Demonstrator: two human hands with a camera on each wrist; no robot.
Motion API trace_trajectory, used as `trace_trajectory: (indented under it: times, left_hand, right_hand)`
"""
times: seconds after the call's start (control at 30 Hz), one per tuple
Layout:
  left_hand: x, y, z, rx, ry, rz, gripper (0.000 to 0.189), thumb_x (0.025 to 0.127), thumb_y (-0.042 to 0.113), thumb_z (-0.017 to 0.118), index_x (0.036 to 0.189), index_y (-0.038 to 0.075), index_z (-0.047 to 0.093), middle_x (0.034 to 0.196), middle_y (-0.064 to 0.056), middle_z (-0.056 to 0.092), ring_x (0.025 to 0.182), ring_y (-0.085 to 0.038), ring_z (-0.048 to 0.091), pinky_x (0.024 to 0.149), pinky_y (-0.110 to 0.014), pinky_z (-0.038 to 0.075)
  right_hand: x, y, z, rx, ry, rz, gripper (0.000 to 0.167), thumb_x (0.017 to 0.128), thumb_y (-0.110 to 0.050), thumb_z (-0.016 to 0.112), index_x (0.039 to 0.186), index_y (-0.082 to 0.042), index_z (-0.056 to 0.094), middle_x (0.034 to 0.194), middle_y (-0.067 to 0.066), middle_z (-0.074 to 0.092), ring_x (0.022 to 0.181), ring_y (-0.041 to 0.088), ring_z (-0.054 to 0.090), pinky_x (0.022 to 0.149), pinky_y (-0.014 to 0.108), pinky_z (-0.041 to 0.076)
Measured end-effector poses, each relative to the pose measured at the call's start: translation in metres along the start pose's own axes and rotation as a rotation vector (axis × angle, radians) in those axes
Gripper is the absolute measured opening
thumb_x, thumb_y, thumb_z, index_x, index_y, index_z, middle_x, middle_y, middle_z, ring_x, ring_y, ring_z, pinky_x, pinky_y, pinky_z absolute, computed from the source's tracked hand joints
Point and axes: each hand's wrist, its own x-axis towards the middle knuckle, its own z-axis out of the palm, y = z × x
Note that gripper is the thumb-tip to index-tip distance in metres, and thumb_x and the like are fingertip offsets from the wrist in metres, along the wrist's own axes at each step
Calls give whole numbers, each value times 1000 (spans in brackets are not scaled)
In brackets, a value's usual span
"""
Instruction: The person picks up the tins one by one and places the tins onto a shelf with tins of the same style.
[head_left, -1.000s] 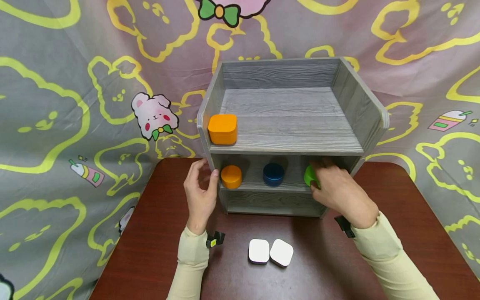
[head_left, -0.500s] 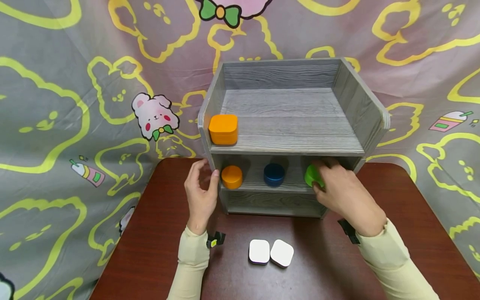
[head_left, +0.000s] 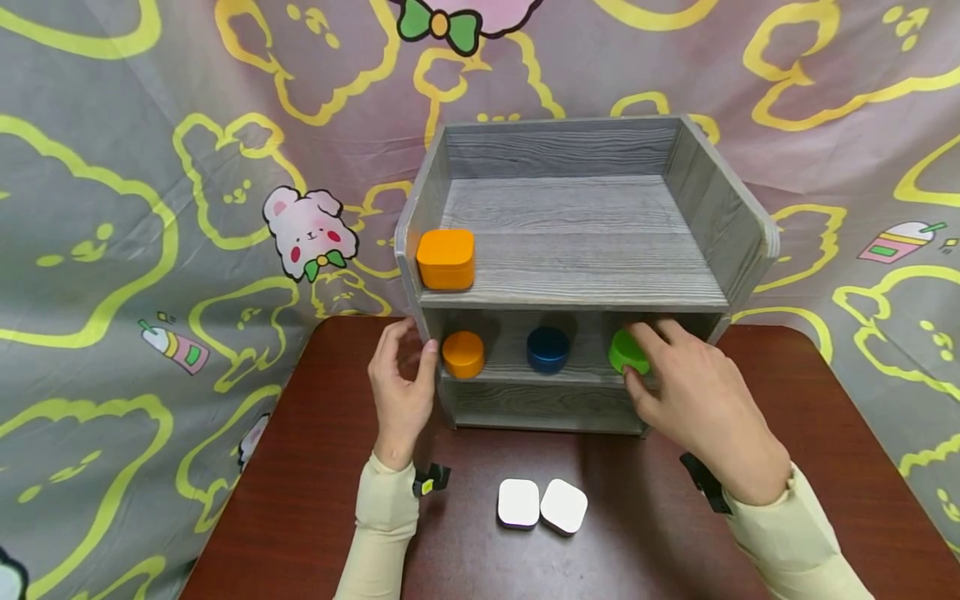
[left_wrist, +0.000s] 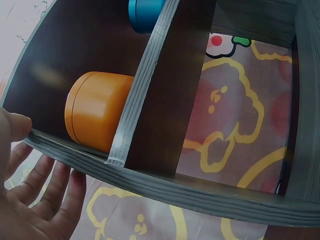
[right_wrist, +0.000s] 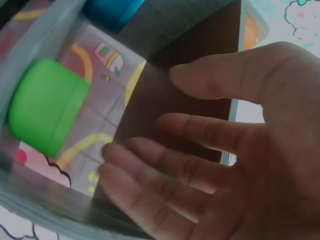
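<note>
A grey wooden shelf [head_left: 577, 242] stands on the table. My left hand [head_left: 401, 396] holds its left side panel, with the thumb at the front edge and the fingers along the outside. On the middle level sit an orange round tin [head_left: 463, 355], a blue round tin [head_left: 547, 349] and a green round tin [head_left: 623, 353]. My right hand [head_left: 701, 400] is in front of the green tin, partly over it in the head view. In the right wrist view its fingers are spread and loosely bent, holding nothing, with a gap to the green tin [right_wrist: 47, 107].
On the top level, an orange square box [head_left: 446, 260] sits at the left front corner. Two white square boxes [head_left: 518, 503] lie side by side on the dark red table [head_left: 300, 500] before the shelf. A patterned cloth [head_left: 112, 250] hangs behind.
My right hand has let go of the green tin and drawn back toward the lower right, showing more of the tin. My left hand stays on the shelf panel.
</note>
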Motion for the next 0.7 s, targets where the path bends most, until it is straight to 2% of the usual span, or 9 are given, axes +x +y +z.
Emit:
trace_trajectory:
  times: [0.13,0.3,0.4,0.7]
  left_hand:
    - [0,-1,0,-8,-2,0,27,97,6,71,124,0,66,111,-16,68,101,-12,67,84,-17,60]
    - [1,0,1,-11,2,6,28,96,3,71,123,0,66,111,-17,68,101,-12,67,84,-17,60]
    - [1,0,1,-10,5,9,29,95,0,71,123,0,66,110,-17,68,100,-11,67,84,-16,59]
    - [1,1,1,-13,3,11,28,96,3,72,123,-1,66,110,-17,68,99,-13,67,84,-17,59]
  right_hand:
    - [-3,-4,3,60,19,-43,35,82,-14,76,116,-7,69,97,7,67,67,20,61,55,43,48]
    - [-10,-8,8,119,29,-63,35,84,-16,79,117,-8,71,108,5,72,77,22,70,60,43,54]
    - [-14,-11,11,152,45,-65,36,84,-16,79,118,-9,72,108,5,73,79,22,72,62,43,55]
    - [-28,-18,22,267,107,-97,37,81,-12,81,117,-11,73,105,-2,74,72,7,63,62,30,52]
